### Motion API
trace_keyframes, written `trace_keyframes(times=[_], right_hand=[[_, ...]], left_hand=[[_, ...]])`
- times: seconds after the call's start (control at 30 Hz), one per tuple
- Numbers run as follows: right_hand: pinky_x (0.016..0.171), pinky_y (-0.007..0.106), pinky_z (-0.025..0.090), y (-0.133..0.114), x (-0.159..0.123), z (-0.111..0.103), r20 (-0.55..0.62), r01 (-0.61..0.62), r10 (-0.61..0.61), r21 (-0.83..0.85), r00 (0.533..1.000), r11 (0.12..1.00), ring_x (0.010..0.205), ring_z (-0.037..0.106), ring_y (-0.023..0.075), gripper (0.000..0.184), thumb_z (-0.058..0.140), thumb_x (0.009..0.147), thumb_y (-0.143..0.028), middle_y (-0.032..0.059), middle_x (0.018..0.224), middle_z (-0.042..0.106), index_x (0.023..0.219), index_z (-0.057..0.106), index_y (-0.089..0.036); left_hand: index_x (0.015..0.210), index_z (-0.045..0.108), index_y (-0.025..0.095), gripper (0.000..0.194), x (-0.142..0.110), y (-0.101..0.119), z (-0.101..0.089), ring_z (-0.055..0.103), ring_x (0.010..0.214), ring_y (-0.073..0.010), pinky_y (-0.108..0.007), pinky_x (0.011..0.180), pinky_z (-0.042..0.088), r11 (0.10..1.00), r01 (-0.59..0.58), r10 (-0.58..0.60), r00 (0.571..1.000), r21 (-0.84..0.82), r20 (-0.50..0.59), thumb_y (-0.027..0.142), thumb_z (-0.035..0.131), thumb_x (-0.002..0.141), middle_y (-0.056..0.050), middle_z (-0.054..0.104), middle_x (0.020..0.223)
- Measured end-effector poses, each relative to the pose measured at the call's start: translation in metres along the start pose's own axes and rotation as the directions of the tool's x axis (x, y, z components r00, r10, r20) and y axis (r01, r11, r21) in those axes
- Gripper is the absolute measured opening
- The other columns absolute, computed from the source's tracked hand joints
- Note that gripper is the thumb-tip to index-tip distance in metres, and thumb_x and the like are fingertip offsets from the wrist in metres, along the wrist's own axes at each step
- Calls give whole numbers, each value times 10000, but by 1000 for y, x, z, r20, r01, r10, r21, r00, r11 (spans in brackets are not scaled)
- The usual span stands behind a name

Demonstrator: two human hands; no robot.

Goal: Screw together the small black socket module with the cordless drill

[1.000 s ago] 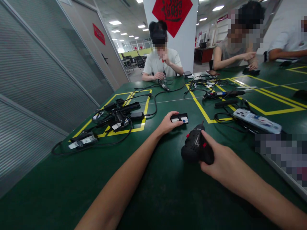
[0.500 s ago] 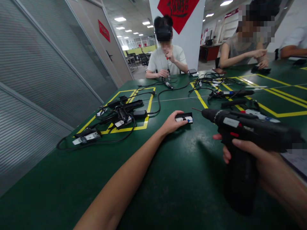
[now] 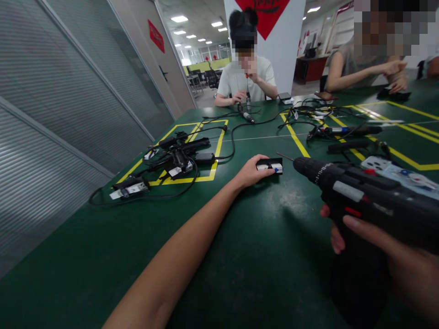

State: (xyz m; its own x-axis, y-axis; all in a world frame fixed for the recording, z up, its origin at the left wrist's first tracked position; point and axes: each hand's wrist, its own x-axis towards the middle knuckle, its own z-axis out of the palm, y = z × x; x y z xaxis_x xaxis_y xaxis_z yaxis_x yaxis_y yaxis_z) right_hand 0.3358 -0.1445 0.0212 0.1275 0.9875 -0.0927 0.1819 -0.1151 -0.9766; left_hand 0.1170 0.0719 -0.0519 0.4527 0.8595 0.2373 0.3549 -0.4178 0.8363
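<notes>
My left hand (image 3: 252, 172) reaches across the green table and grips a small black housing (image 3: 278, 164) with a white part and a bit of blue inside. Thumb and fingers hold its left end, hiding that side. A black cordless drill (image 3: 350, 185) is in my right hand (image 3: 373, 242), whose fingers wrap round the handle below the red switch. The drill's long thin bit points left, its tip just to the right of the black housing and apart from it.
Left of my forearm, a tangle of black cables and devices (image 3: 180, 157) lies in a yellow-taped rectangle. More cables and a slim tool (image 3: 343, 131) lie at the right, beyond the drill. Across the table, a person (image 3: 245, 80) handles a cylindrical device; another person (image 3: 363, 68) sits to the right.
The view has shifted slightly, so most things sit further right. The drill's nose tilts a little more upward, with its bit closer to the black housing. Both hands keep their hold.
</notes>
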Motion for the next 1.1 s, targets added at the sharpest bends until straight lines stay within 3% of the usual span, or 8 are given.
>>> trace_keyframes(times=[0.1,0.27,0.33,0.47,0.53,0.9,1.1], right_hand=[[611,350,514,1,-1,-5,15,-15,17,-98,1000,995,621,654,251,300,580,761,-568,-8,611,683,910,679,-326],[633,359,516,-2,-4,-11,22,30,-26,-175,999,984,624,657,246,292,600,733,-588,-7,658,697,841,694,-334],[615,357,511,-5,-5,-9,36,21,-16,-132,999,991,602,649,239,271,617,733,-569,-7,650,699,832,694,-328],[462,315,457,-7,-7,-2,92,-162,153,101,984,982,492,609,223,299,614,748,-537,6,544,678,880,697,-281],[436,288,434,-6,-7,1,112,-198,181,163,977,967,477,595,209,310,621,751,-518,14,527,673,895,697,-255],[396,239,419,-8,-2,2,95,-197,181,202,979,959,450,575,172,316,678,722,-471,12,551,680,932,695,-235],[389,256,464,-13,-1,6,65,-209,198,281,978,937,457,602,174,618,774,608,-447,9,714,731,1179,609,-277]], left_hand=[[1143,558,140,527,0,1,-1,576,827,-146,-284,755,471,1000,0,0,1000,8,5,436,686,726,-86,626,1021],[1143,553,137,537,0,-1,-1,589,845,-153,-288,766,475,1000,7,-7,1000,-17,14,425,701,714,-88,632,1029],[1145,551,132,540,1,-2,-1,594,850,-152,-289,776,476,1000,4,-4,1000,-27,16,418,704,714,-90,634,1032],[1143,554,136,561,1,-2,-2,585,806,-142,-268,724,469,1000,17,-17,1000,-1,9,458,700,708,-74,636,988],[1138,556,140,566,1,-1,-3,576,773,-136,-256,687,460,1000,24,-24,1000,10,15,483,692,709,-63,636,953],[1123,551,145,561,1,-1,-1,584,812,-147,-263,717,467,1000,10,-10,1000,8,7,493,691,705,-67,629,988],[1112,551,147,549,1,-2,-2,577,815,-143,-267,727,464,1000,-6,6,1000,11,9,497,687,711,-71,623,996]])
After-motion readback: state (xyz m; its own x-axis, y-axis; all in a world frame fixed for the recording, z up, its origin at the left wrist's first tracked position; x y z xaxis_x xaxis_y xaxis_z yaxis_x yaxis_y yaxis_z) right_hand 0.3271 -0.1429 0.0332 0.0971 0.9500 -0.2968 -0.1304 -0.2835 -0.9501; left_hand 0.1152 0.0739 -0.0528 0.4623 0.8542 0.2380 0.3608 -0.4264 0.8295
